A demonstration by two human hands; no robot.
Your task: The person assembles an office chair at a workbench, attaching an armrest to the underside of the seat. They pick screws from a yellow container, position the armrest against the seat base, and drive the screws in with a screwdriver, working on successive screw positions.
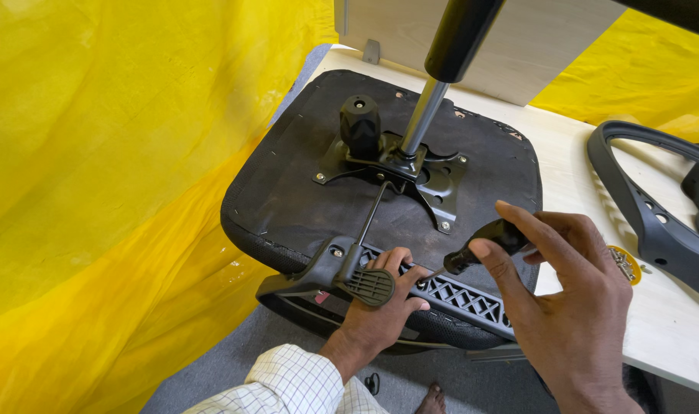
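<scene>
An upturned black office chair seat lies on a pale wooden table, its metal mechanism plate and gas cylinder pointing up. A black plastic armrest bracket with a ribbed lattice lies across the seat's near edge. My left hand grips this bracket from below, next to the grey lever paddle. My right hand holds a black-handled screwdriver, its tip down at the bracket beside my left fingers.
Yellow plastic sheeting hangs along the left and at the back right. A black chair back frame lies on the table at right, with a small yellow dish of screws beside it. Grey floor shows below.
</scene>
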